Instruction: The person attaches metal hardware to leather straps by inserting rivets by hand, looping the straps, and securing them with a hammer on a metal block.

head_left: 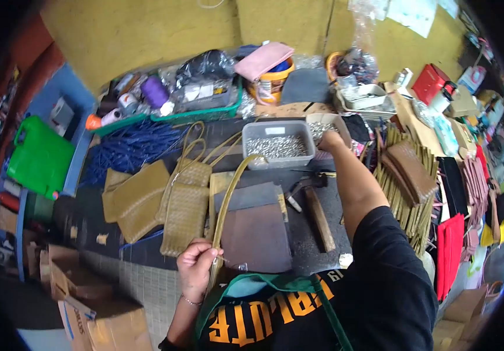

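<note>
Near my body at the lower middle, my left hand is closed on an olive strap that arches up towards the bins. My right hand reaches into a small box of small metal pieces; its fingertips are hidden among them. Beside that box stands a grey plastic bin filled with small silvery metal parts. Below the bins lie a dark brown flat board and a hammer. Olive woven pieces rest left of the board.
Blue strips and green trays sit at the back left. Olive strips with brown woven pieces are stacked on the right. Cardboard boxes stand at the lower left. Part of another person shows at the far right.
</note>
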### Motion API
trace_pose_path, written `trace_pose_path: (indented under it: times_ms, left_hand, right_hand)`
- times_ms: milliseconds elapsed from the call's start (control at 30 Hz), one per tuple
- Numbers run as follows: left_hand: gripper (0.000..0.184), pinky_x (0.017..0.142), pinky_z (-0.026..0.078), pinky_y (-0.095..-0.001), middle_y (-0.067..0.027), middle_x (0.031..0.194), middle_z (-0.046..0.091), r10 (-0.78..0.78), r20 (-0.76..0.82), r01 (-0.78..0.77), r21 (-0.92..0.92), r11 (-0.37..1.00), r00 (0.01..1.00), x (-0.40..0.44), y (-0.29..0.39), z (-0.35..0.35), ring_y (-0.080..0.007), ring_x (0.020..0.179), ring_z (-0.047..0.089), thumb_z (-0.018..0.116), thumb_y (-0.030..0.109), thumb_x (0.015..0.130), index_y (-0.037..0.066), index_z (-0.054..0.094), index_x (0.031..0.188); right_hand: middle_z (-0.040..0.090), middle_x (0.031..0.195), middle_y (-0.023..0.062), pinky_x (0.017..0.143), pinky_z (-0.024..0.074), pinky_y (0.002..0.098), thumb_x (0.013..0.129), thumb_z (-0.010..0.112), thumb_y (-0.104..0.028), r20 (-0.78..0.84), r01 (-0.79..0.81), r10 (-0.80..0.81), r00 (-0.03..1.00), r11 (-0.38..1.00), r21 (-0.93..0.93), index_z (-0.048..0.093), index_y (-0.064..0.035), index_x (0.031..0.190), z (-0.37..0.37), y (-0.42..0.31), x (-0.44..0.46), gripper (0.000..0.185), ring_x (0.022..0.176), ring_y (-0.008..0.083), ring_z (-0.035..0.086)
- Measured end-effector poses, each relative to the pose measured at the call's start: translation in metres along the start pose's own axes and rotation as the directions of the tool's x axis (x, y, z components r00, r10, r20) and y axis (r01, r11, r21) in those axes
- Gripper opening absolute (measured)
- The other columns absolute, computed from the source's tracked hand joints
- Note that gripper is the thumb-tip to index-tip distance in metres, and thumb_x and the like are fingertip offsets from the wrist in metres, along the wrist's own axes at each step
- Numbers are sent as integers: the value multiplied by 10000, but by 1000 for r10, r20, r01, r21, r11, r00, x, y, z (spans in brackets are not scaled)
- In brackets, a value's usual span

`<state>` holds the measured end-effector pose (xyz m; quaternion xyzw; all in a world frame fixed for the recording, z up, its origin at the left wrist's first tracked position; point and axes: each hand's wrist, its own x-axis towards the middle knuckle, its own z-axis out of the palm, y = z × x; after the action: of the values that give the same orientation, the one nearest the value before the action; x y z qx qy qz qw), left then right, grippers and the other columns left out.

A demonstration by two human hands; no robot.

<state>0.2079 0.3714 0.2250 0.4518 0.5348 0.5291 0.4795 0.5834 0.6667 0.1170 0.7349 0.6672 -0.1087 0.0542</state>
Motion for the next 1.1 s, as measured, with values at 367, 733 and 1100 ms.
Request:
trace_pose_path:
  times_ms: [367, 733, 1100]
  left_hand:
    - [39, 610, 412, -211, -58, 700, 521, -6, 80, 6, -5, 1000, 997, 4, -3, 13, -107, 640, 511, 511, -53, 704, -42, 539, 678]
    - [53, 614, 393, -222, -56, 721, 519, 165, 110, -185, 214, 959, 980, 7, -6, 7, -117, 678, 488, 585, 8, 701, -19, 540, 702]
    - [54, 584, 420, -228, -73, 721, 535, 365, 124, -384, 219, 897, 923, -4, 2, 11, -130, 654, 524, 582, 15, 707, -8, 558, 749]
  right_hand:
    - [593, 702, 149, 642, 458, 349, 594, 617, -266, -246, 29, 42, 968, 960, 279, 637, -79, 723, 10, 14, -19, 229, 658, 278, 582]
    - [574, 675, 42, 525, 411, 229, 713, 570, -51, -403, 407, 75, 912, -282, 869, 571, 0, 732, -60, -59, -132, 55, 570, 105, 504]
    - [568, 777, 14, 680, 419, 194, 765, 553, -58, -155, 56, -527, 836, -199, 978, 562, 2, 834, -23, -187, -315, 92, 725, 58, 504]
